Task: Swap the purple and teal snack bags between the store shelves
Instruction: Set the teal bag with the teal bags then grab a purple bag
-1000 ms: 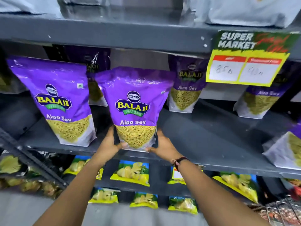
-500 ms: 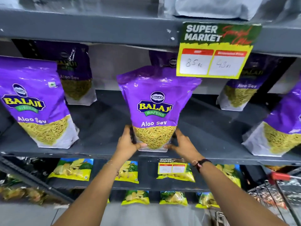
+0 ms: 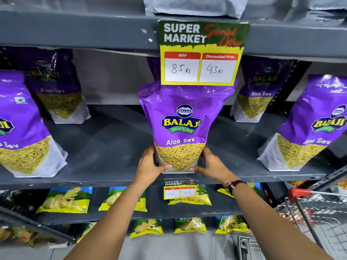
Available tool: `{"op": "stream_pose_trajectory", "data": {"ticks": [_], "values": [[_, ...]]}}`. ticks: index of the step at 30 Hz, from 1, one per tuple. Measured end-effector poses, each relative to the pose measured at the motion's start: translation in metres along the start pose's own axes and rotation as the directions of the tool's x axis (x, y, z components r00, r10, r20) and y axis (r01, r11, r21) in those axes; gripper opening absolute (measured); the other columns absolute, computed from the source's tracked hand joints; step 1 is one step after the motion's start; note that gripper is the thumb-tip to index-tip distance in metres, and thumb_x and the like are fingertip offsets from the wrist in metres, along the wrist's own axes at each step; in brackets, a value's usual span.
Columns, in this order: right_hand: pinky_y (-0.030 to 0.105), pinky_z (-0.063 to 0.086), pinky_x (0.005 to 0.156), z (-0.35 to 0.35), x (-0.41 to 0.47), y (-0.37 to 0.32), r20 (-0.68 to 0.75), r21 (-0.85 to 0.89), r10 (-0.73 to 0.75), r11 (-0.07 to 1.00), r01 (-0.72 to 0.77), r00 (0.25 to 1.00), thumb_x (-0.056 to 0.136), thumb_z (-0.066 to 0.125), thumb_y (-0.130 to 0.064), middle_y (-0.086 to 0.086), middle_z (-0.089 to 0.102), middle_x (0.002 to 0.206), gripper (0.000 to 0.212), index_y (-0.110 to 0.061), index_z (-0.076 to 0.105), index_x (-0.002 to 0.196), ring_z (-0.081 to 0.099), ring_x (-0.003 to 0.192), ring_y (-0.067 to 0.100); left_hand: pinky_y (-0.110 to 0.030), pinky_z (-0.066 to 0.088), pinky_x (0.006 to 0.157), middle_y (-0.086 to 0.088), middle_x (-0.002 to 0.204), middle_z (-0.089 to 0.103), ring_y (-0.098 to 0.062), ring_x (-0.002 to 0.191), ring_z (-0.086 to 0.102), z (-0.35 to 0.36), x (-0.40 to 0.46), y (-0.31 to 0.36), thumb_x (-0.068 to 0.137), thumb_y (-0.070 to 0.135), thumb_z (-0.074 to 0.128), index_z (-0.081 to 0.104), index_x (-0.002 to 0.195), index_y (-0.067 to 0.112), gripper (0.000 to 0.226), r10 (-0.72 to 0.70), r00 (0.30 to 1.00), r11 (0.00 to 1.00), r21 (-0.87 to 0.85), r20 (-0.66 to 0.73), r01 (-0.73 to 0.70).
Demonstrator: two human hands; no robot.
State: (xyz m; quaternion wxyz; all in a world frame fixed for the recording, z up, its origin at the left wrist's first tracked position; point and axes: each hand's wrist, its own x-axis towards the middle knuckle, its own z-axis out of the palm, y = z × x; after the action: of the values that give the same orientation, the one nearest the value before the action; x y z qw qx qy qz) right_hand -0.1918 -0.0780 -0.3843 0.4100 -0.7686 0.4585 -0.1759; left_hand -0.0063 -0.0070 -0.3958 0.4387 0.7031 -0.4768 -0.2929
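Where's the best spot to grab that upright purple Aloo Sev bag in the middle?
Probably low on the purple bag, from the front, one palm per side, as the left hand and right hand do. Its filled base looks firmer than the top.

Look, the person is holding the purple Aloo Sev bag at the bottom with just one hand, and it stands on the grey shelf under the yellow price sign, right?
Not quite: it is both hands, not one. In the head view the left hand and right hand each grip a bottom corner of the purple Aloo Sev bag. The rest holds: it stands on the grey shelf under the yellow price sign.
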Motion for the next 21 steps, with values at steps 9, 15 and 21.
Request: {"op": "stream_pose_trajectory", "data": {"ticks": [9, 15, 21], "values": [[0.032, 0.038, 0.096, 0.007, 0.001, 0.003, -0.047, 0.033, -0.018, 0.999, 0.02, 0.999, 0.074, 0.069, -0.013, 0.011, 0.054, 0.131, 0.066, -0.014, 0.031, 0.128, 0.049, 0.121, 0.028, -0.029, 0.04, 0.088, -0.012, 0.122, 0.058, -0.016, 0.102, 0.051, -0.002, -0.003, 0.006, 0.065, 0.004, 0.073, 0.039, 0.12, 0.011, 0.064, -0.009, 0.999, 0.998, -0.056, 0.05, 0.012], [0.033, 0.039, 0.095, 0.009, 0.0, 0.003, -0.023, 0.023, -0.014, 1.0, 0.014, 1.0, 0.076, 0.067, -0.017, 0.01, 0.052, 0.134, 0.072, -0.018, 0.023, 0.133, 0.049, 0.122, 0.029, -0.026, 0.039, 0.085, -0.011, 0.123, 0.058, -0.018, 0.106, 0.054, -0.004, -0.006, 0.008, 0.067, 0.006, 0.072, 0.038, 0.123, 0.013, 0.065, 0.003, 0.999, 1.0, -0.018, 0.037, -0.002], [0.021, 0.03, 0.099, 0.0, -0.019, -0.01, -0.273, 0.134, -0.094, 0.982, 0.135, 0.957, 0.075, 0.068, -0.019, 0.006, 0.028, 0.149, 0.09, -0.016, 0.006, 0.14, 0.034, 0.133, 0.018, -0.028, 0.029, 0.102, -0.007, 0.142, 0.041, -0.022, 0.13, 0.037, -0.02, -0.018, 0.016, 0.074, 0.007, 0.066, 0.023, 0.136, 0.015, 0.076, 0.145, 0.987, 0.987, 0.081, -0.074, -0.139]]}}
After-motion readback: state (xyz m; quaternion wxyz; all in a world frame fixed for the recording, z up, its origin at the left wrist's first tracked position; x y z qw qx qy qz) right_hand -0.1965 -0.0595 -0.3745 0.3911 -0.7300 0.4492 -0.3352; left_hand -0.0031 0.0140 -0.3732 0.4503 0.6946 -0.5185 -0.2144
